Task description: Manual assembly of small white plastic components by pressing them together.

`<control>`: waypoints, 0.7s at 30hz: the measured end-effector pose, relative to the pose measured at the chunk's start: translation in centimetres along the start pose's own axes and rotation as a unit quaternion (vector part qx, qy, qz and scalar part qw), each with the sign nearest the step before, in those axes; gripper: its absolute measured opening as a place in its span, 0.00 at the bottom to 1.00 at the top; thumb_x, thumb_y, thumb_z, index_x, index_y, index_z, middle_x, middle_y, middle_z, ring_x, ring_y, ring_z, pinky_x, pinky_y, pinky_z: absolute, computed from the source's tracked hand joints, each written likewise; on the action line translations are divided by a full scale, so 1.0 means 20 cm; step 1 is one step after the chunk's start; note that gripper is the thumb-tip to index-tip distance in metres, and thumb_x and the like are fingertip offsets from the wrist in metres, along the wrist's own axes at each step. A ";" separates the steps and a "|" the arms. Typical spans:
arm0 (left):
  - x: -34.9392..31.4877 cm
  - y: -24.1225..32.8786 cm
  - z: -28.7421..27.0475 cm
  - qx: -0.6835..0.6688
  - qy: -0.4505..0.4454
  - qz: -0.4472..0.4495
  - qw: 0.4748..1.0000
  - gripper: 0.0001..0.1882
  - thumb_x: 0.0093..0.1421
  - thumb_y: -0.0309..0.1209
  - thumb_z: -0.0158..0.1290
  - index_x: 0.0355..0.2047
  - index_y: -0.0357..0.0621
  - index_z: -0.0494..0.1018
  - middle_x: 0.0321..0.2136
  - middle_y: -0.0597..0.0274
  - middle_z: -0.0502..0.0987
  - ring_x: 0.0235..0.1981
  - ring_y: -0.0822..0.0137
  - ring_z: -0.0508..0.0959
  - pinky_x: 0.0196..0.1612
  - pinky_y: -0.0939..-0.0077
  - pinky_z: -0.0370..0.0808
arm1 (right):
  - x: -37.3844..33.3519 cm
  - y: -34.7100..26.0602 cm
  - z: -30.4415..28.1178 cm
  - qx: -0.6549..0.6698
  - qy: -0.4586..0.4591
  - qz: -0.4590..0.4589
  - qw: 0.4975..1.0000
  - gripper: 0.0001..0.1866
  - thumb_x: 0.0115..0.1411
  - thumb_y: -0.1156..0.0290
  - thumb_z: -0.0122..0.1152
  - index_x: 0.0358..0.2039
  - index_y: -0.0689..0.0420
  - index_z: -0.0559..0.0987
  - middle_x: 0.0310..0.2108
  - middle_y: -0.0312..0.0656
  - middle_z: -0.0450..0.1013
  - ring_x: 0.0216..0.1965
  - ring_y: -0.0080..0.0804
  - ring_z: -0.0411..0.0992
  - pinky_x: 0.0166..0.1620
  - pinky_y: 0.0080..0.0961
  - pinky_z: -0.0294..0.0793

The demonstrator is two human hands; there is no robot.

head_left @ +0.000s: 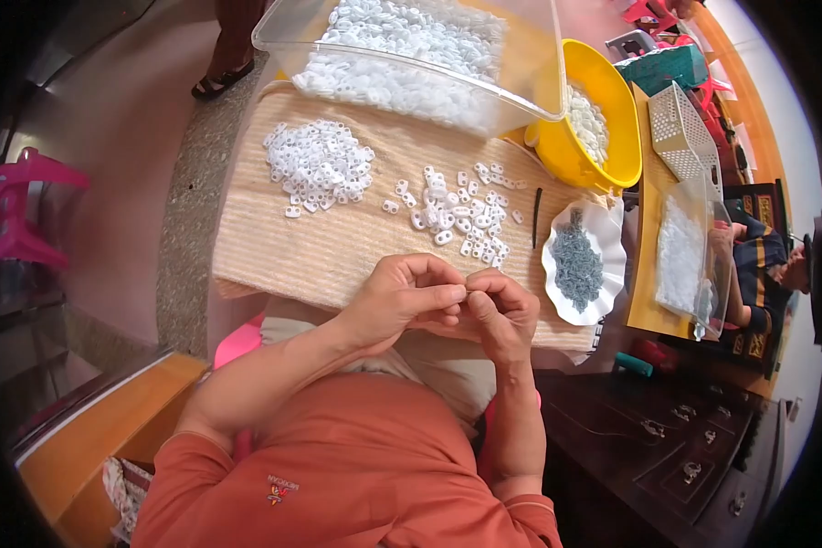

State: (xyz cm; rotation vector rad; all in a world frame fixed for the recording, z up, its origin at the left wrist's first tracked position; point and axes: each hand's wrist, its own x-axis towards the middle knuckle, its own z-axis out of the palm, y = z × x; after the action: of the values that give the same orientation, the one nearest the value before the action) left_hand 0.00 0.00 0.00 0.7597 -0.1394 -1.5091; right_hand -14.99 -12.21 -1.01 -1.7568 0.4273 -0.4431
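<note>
My left hand (409,294) and my right hand (502,315) meet over the near edge of the cloth-covered table, fingertips pinched together. Whatever they hold between them is too small and hidden to make out. Just beyond lies a loose spread of small white two-holed plastic pieces (457,216). A denser heap of similar white pieces (320,164) sits farther left. To the right of my hands, a white scalloped dish (615,265) holds many tiny grey-blue pieces (577,268). A thin black stick-like tool (536,217) lies between the dish and the white pieces.
A see-through bin (411,59) of white pieces stands at the table's far side. Beside it, a yellow bucket (623,119) lies tipped with pale pieces inside. Another person (760,274) works at the right near a second bin (680,260). A pink stool (27,215) stands at left.
</note>
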 end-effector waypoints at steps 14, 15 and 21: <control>0.01 -0.01 0.00 0.000 0.027 0.008 1.000 0.11 0.59 0.24 0.54 0.42 0.34 0.74 0.33 0.62 0.78 0.32 0.76 0.78 0.38 0.84 0.78 | 0.00 0.00 0.03 0.029 0.070 0.062 0.995 0.05 0.60 0.77 0.57 0.34 0.66 0.75 0.33 0.39 0.72 0.33 0.21 0.69 0.38 0.16 0.68; 0.01 -0.01 0.00 0.000 0.028 0.008 1.000 0.11 0.59 0.24 0.54 0.42 0.34 0.74 0.33 0.62 0.78 0.32 0.76 0.78 0.38 0.84 0.78 | -0.01 -0.01 0.03 0.030 0.070 0.063 0.995 0.05 0.60 0.77 0.57 0.34 0.66 0.75 0.33 0.39 0.72 0.33 0.21 0.69 0.38 0.16 0.68; 0.01 0.00 0.01 0.015 0.037 0.013 0.999 0.11 0.59 0.23 0.54 0.42 0.34 0.73 0.32 0.62 0.78 0.31 0.76 0.77 0.37 0.84 0.77 | -0.01 0.02 0.03 0.030 0.085 0.067 0.994 0.04 0.60 0.79 0.57 0.34 0.66 0.75 0.33 0.39 0.72 0.34 0.20 0.69 0.39 0.15 0.68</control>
State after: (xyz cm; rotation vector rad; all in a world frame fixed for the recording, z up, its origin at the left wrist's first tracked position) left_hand -0.12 -0.22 0.02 0.8337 -0.1171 -1.4561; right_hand -14.98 -11.73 -1.45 -1.6282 0.6419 -0.5058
